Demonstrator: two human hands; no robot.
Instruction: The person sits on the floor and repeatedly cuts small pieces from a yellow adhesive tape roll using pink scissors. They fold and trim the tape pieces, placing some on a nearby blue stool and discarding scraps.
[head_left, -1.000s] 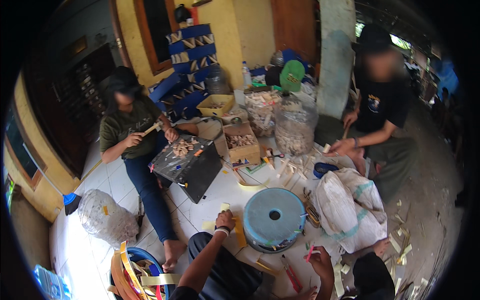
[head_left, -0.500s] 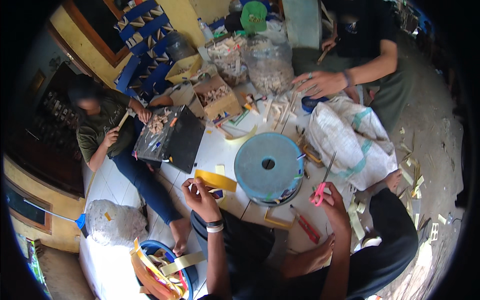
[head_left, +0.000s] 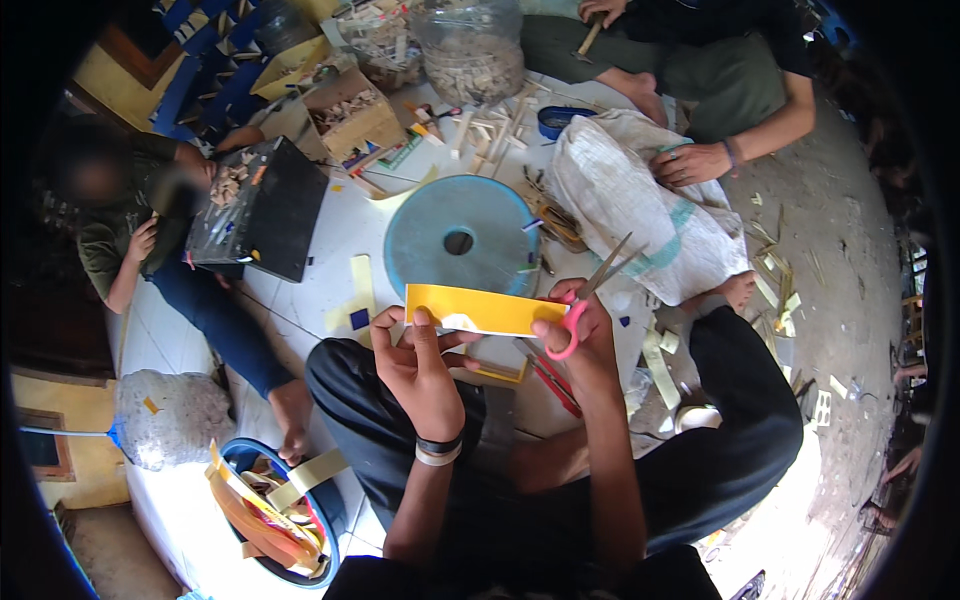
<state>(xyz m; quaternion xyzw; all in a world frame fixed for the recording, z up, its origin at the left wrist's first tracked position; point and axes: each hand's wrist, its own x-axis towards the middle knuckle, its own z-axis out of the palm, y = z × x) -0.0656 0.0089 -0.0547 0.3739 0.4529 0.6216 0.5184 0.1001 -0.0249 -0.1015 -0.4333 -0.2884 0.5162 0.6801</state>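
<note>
A yellow strip (head_left: 485,310), seemingly of card or plastic, stretches level between my two hands. My left hand (head_left: 425,385) pinches its left end, thumb in front. With the thumb of my right hand (head_left: 590,355) pressed on the other end, that hand also carries pink-handled scissors (head_left: 572,330). Their blades point up and away, slightly apart, clear of the strip. Beyond the strip stands a round blue-grey stool (head_left: 425,235) with a hole in its middle. A red-handled tool (head_left: 555,385) lies on the floor, partly hidden behind my right hand.
A blue tub (head_left: 335,500) of strips stands at lower left, near a stuffed clear bag (head_left: 175,420). A white sack (head_left: 640,190) lies at right. Two people sit across: one at a black box (head_left: 275,215), another holding a hammer (head_left: 590,38). Wood pieces fill a box (head_left: 375,125).
My hands have come together, and the right now grips the strip's right end too. The scissors' blades have parted. The view has tilted down. The far person's hand has dropped to the sack.
</note>
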